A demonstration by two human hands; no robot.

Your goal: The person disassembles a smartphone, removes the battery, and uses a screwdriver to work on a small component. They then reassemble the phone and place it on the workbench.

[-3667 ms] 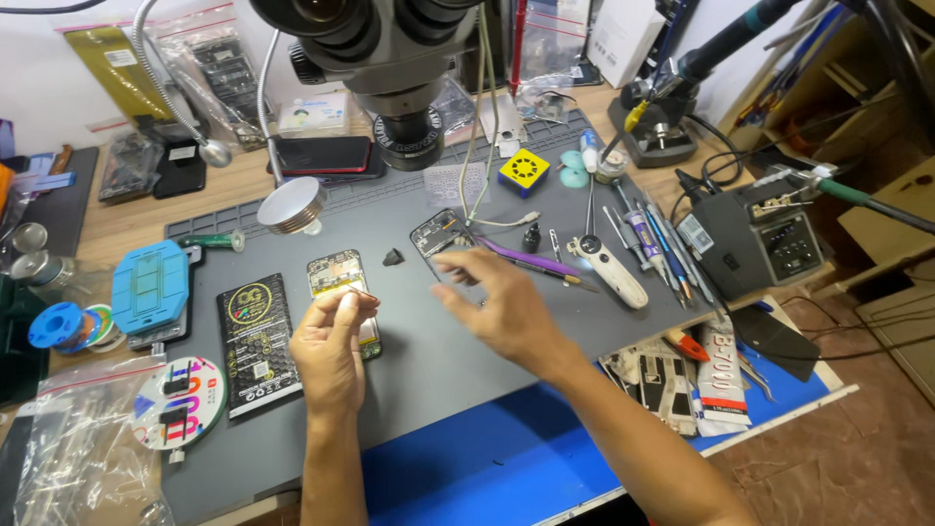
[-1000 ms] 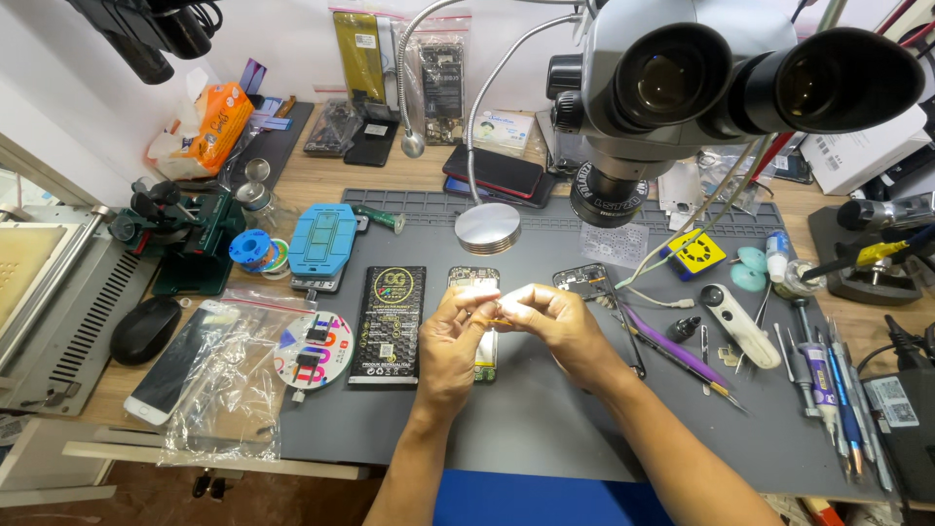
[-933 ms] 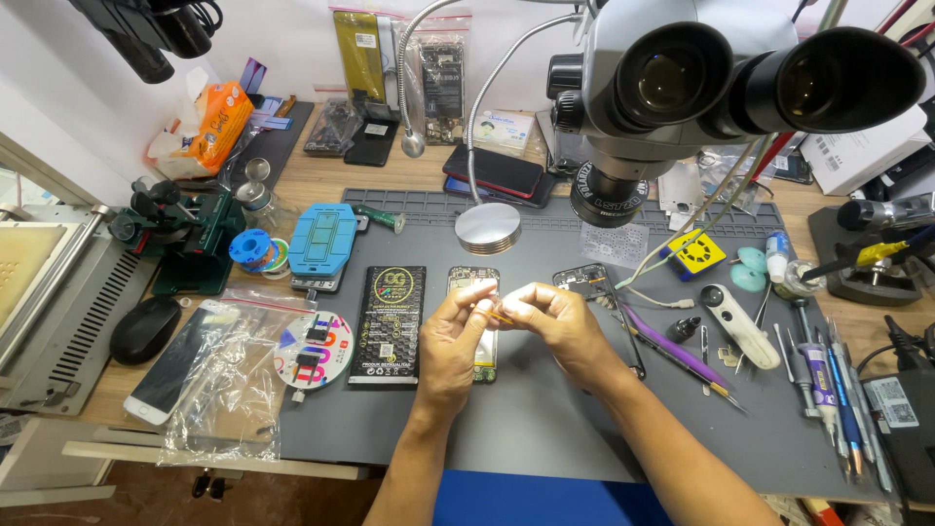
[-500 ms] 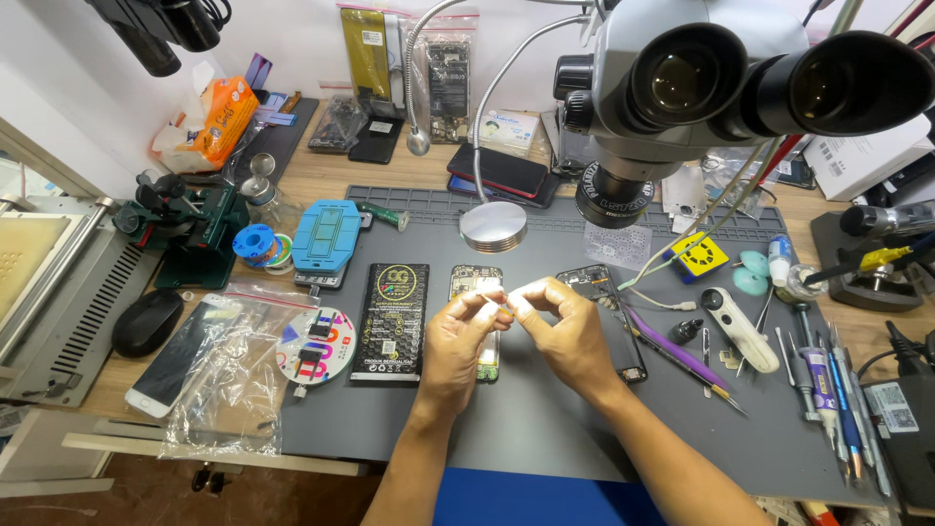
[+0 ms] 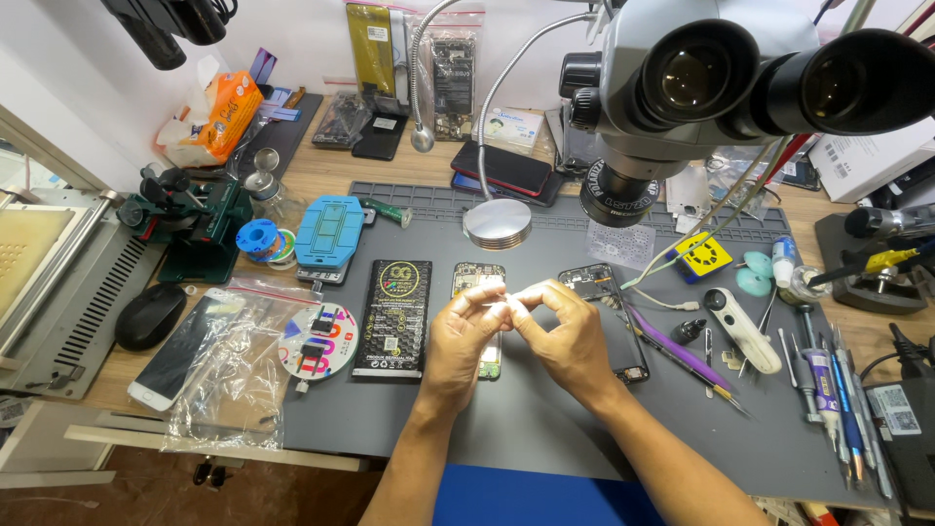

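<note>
Hands meet above the grey work mat (image 5: 545, 429) on the tabletop. Left hand (image 5: 460, 343) and right hand (image 5: 563, 336) come together thumb to forefinger, the fingers pinched narrowly on a small pale part (image 5: 508, 297). Raising it between both hands, clear of the mat, plausibly keeps so slight a piece steady and near the eye. Directly beneath lies an opened phone (image 5: 484, 317) with its board exposed, mostly covered by the left hand; a second opened phone frame (image 5: 602, 310) lies just beside the right hand. A black card (image 5: 392, 319) sits to the left, purple tweezers (image 5: 672, 349) and a white handheld tool (image 5: 742, 329) to the right, within reach. The stereo microscope (image 5: 721, 88) overhangs the far side of the mat.

Hard to make out: the pale part is overexposed and largely hidden by fingertips, so its kind and true shape cannot be told. Both forearms are cut off at the lower edge.
</note>
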